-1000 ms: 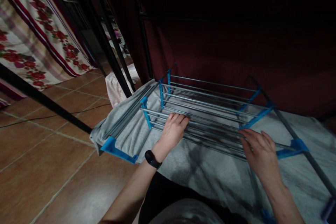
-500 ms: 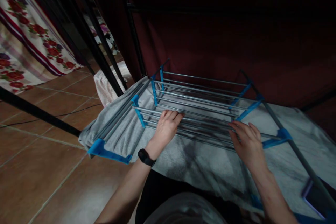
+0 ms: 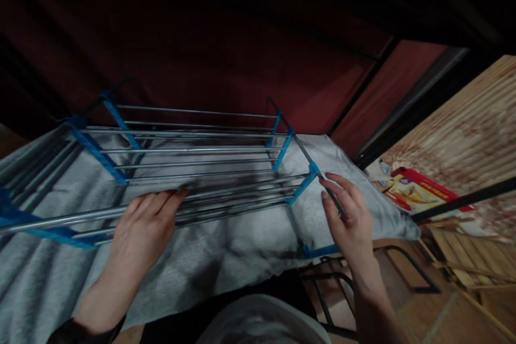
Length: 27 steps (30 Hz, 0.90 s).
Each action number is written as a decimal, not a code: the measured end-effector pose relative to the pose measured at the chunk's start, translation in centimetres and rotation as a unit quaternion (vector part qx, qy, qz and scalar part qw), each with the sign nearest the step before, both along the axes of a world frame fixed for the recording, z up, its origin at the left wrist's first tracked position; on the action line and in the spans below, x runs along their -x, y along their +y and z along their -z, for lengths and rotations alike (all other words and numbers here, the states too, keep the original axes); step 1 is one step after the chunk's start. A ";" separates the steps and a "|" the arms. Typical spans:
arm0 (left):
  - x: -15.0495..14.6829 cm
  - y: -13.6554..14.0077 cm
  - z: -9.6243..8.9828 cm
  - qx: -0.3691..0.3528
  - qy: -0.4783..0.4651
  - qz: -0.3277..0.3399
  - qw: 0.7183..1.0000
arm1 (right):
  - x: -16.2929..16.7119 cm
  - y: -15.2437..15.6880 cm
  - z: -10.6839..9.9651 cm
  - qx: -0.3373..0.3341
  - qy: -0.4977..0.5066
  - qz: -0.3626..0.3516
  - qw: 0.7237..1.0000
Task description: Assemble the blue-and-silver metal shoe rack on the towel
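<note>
A shoe rack (image 3: 193, 150) of thin grey metal tubes with blue plastic brackets lies across a grey blanket in front of me. My left hand (image 3: 145, 226) is closed over its nearest long tubes, left of the middle, fingers curled over the top. At the rack's right side my right hand (image 3: 350, 220) holds the side pole just below a blue bracket (image 3: 313, 168), thumb on one side and fingers on the other. Part of the pole is hidden behind this hand. A dark band circles my left wrist.
The grey blanket (image 3: 242, 250) covers the surface under the rack. Behind hangs a dark red cloth (image 3: 201, 75). On the right are a black frame bar (image 3: 463, 201), a red and yellow package (image 3: 423, 188) and wooden slats (image 3: 471, 252). A black metal frame (image 3: 334, 277) stands below.
My view has swung to the right. My right hand has shifted from the long tubes to the side pole; my left hand stays on the near tubes.
</note>
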State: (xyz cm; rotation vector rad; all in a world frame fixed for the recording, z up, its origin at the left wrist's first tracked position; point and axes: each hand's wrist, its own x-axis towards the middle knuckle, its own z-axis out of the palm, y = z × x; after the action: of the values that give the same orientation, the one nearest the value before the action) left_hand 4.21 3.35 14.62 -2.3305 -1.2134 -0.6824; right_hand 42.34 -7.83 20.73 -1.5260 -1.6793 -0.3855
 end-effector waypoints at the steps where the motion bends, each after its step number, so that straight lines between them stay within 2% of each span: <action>1: -0.2 0.1 0.1 -0.008 -0.003 0.004 1.000 | -1.3 -0.2 -0.6 0.006 0.005 0.019 1.000; 3: -0.6 0.2 0.5 -0.024 -0.009 0.014 1.000 | -4.0 0.3 -1.4 0.035 0.022 0.046 0.998; 6: -1.3 0.3 0.9 -0.027 -0.021 0.026 0.999 | -7.8 2.5 -1.1 0.119 0.071 0.058 0.989; 9: -2.0 0.4 0.8 -0.022 -0.020 0.039 0.999 | -9.7 5.6 0.3 0.214 0.181 0.016 0.960; 13: -2.5 0.5 0.1 -0.034 -0.018 0.048 0.998 | -9.3 8.7 1.9 0.290 0.294 -0.074 0.908; 15: -2.6 0.5 -0.2 -0.039 -0.018 0.050 0.998 | -8.9 9.4 2.4 0.298 0.311 -0.093 0.898; 20: -3.1 0.8 -0.7 -0.028 -0.012 0.070 0.997 | -8.8 9.6 3.2 0.287 0.313 -0.074 0.902; 27: -3.8 1.4 0.3 0.017 -0.025 0.071 0.997 | -7.9 9.0 2.7 0.304 0.302 -0.079 0.900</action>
State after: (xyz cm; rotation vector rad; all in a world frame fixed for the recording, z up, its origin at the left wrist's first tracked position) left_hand 7.98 4.72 14.31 -2.4596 -1.0970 -0.7771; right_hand 50.26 1.13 18.02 -1.6778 -1.4468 0.7093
